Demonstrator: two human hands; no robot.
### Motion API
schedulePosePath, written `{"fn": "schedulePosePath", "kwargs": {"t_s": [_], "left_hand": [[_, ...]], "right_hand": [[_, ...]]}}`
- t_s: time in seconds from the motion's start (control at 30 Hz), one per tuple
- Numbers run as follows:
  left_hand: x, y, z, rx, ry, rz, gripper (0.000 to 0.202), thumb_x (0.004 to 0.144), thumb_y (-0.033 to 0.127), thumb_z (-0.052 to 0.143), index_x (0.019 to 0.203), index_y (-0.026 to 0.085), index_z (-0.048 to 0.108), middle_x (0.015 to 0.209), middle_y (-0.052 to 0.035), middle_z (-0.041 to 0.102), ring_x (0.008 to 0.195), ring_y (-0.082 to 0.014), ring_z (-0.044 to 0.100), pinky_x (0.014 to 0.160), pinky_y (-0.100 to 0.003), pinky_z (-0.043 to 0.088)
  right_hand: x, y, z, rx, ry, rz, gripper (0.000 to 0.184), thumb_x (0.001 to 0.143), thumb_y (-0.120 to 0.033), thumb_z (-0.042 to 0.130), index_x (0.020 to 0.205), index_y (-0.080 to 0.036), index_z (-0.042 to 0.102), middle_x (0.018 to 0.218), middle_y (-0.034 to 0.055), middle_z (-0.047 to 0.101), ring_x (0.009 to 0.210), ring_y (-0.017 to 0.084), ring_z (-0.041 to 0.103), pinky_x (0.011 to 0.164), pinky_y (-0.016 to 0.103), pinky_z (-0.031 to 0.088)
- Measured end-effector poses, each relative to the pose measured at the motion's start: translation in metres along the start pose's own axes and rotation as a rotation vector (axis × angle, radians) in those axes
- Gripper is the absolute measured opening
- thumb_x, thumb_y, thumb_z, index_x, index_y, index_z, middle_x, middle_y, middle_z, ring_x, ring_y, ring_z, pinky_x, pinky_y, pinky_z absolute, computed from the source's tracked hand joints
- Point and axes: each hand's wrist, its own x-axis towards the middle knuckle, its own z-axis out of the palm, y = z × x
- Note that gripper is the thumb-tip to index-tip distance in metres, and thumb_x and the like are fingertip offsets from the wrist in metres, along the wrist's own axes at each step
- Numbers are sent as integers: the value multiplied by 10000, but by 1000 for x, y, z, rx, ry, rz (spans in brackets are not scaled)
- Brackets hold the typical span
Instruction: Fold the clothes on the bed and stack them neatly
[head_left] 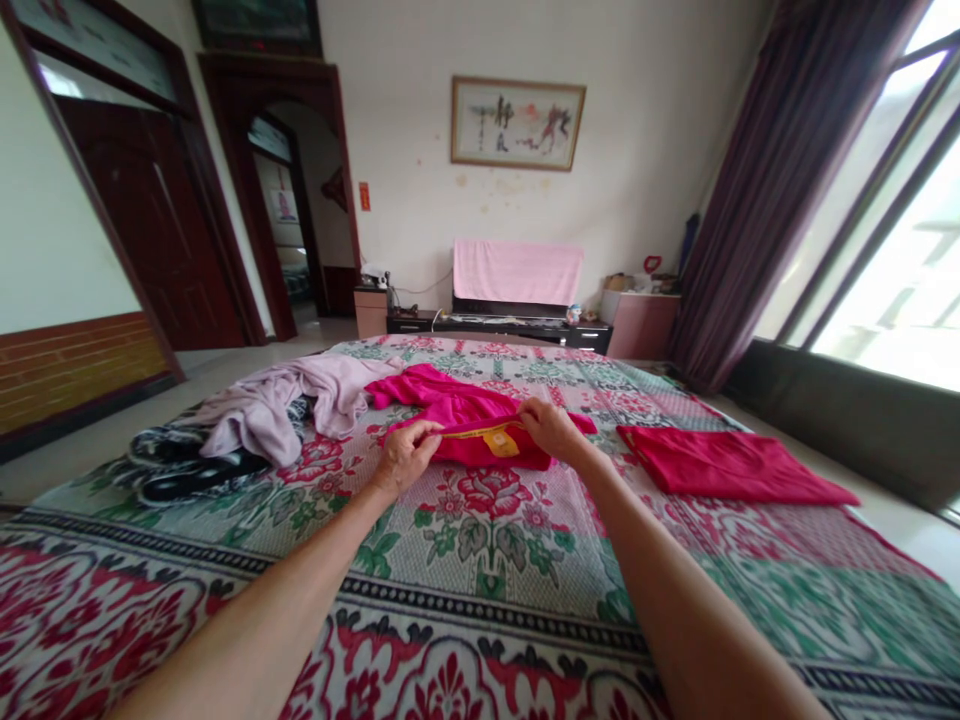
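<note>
A bright pink garment (465, 400) lies partly spread on the patterned cover, its near edge lifted a little. A narrow yellow strip runs along that edge, and a yellow label (501, 442) shows below the strip. My left hand (407, 456) pinches the left end of the edge between thumb and fingers. At the other end, my right hand (551, 424) grips the same edge, which is stretched fairly straight between both hands. Whether the garment is a top or trousers I cannot tell.
To the right lies a folded red garment (735, 466). A pale pink garment (300, 392) is heaped at left over a black-and-white patterned cloth (187, 470). The floral cover (480, 560) spreads beneath everything. Beyond it stands a low black cabinet (592, 338).
</note>
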Motion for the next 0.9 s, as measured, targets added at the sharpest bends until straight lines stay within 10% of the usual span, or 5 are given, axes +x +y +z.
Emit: {"fn": "schedulePosePath", "kwargs": {"t_s": [0.4,0.9], "left_hand": [[11,-7,-3,-175,123,-159,295,694,384,562,820,156,701,646,6,650,599,-130,558,555,-220,415],[9,-6,-2,-180,129,-148,289,698,370,556,826,151,694,642,4,633,586,-125,530,536,-219,390]], "right_hand": [[-12,-25,-13,172,-262,81,410,783,-535,550,919,-188,722,731,18,670,604,107,540,534,218,386],[-11,-18,9,437,-362,159,276,679,-432,681,772,-178,733,500,-43,550,421,58,414,372,171,288]]}}
